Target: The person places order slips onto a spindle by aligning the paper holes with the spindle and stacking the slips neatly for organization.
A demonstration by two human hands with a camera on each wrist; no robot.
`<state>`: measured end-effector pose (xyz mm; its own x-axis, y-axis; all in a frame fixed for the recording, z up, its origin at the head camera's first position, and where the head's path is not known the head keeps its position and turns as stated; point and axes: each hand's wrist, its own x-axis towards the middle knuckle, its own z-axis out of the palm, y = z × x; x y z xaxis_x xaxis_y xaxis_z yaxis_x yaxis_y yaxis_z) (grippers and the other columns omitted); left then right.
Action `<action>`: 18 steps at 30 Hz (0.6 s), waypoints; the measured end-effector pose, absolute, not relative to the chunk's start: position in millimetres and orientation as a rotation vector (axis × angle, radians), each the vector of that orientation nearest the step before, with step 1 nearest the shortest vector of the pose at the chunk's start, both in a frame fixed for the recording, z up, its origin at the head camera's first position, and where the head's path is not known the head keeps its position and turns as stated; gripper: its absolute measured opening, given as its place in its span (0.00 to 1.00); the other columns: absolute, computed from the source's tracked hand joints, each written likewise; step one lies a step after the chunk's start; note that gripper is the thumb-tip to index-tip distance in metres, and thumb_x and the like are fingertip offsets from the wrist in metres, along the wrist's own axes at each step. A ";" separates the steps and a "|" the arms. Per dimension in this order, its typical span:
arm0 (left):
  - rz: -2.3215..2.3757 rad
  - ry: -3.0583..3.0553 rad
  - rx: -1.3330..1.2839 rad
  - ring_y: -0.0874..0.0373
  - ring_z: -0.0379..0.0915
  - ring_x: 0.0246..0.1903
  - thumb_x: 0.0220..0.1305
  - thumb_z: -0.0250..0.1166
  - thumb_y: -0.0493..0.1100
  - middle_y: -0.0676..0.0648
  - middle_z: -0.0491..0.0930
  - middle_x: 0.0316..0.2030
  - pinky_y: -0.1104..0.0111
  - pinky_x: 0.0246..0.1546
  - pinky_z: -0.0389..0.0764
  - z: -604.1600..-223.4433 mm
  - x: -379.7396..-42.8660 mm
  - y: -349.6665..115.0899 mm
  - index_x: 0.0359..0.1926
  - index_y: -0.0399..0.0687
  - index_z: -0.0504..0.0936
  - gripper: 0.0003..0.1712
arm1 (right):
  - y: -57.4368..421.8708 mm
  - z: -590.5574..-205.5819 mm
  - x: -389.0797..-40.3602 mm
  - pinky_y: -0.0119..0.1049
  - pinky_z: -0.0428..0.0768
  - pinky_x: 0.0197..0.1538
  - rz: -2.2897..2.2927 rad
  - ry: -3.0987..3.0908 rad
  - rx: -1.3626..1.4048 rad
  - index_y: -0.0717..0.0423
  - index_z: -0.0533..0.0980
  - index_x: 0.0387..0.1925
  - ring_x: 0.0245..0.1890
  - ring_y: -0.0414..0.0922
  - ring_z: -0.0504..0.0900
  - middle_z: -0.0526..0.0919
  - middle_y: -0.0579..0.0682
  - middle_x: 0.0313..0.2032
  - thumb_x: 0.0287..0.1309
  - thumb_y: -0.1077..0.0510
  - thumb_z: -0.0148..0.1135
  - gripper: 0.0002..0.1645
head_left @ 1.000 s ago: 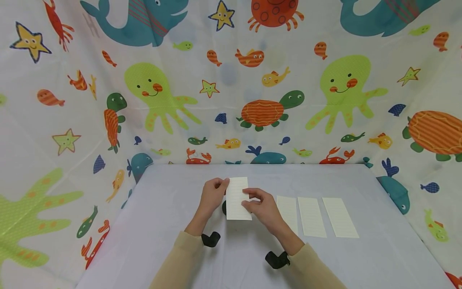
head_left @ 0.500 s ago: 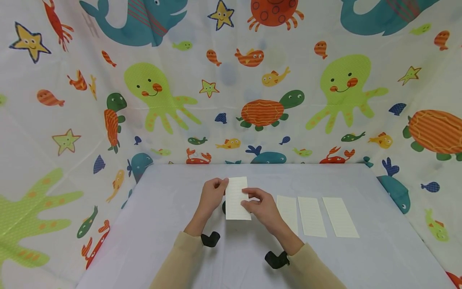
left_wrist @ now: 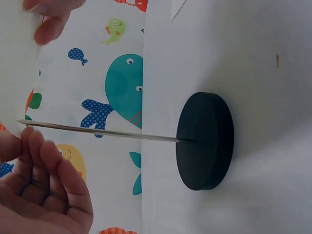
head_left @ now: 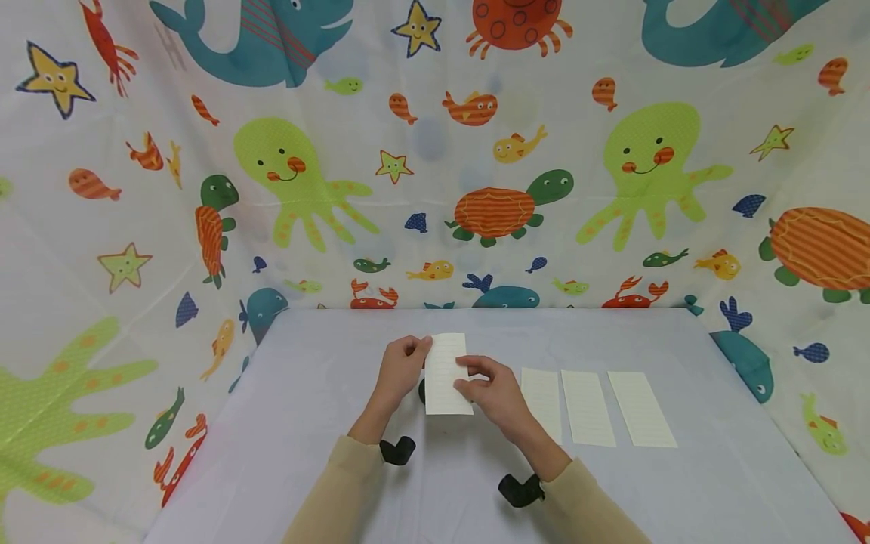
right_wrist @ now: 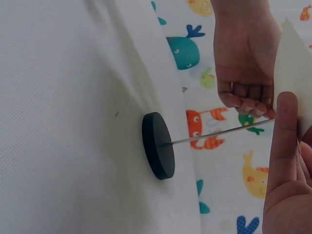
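Note:
A cream lined paper slip (head_left: 445, 381) is held up between both hands in the head view. My left hand (head_left: 399, 370) pinches its upper left edge; my right hand (head_left: 499, 389) pinches the right edge between thumb and fingers. Behind the slip stands a paper spike (left_wrist: 204, 141), mostly hidden from the head camera. It has a round black base and a thin upright metal rod (left_wrist: 102, 131). In the left wrist view the rod's pointed tip reaches close to the slip, beside the left fingertips. Whether tip and paper touch, I cannot tell.
Three more lined slips lie in a row right of the hands: a near one (head_left: 542, 400) partly behind the right hand, a middle one (head_left: 587, 408) and a far right one (head_left: 641, 408). A white cloth covers the table (head_left: 292, 423); a sea-animal curtain (head_left: 408, 166) hangs behind.

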<state>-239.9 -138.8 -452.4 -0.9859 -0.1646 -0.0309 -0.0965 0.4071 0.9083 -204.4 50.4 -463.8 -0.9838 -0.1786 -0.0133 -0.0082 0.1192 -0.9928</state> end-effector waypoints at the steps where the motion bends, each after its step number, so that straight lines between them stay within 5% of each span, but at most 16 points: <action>1: -1.659 -2.582 0.241 0.52 0.74 0.34 0.75 0.60 0.54 0.46 0.78 0.29 0.66 0.37 0.78 -452.6 -240.1 -138.5 0.39 0.44 0.85 0.18 | 50.3 -464.1 -204.4 0.36 0.81 0.42 -1.993 2.254 -0.192 0.52 0.81 0.57 0.37 0.48 0.83 0.79 0.54 0.47 0.62 0.59 0.71 0.22; 18: -1.598 -2.622 0.218 0.53 0.73 0.32 0.75 0.61 0.52 0.46 0.77 0.29 0.67 0.32 0.76 -470.6 -243.0 -140.8 0.38 0.44 0.84 0.17 | 50.6 -472.3 -202.4 0.35 0.81 0.40 -1.951 2.276 -0.183 0.54 0.80 0.58 0.36 0.47 0.82 0.78 0.55 0.45 0.62 0.60 0.70 0.22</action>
<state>-243.0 -140.8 -470.6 -0.9879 -0.1538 -0.0194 -0.0878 0.4515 0.8879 -202.4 50.6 -472.3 -0.9831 -0.1813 -0.0258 -0.0022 0.1529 -0.9882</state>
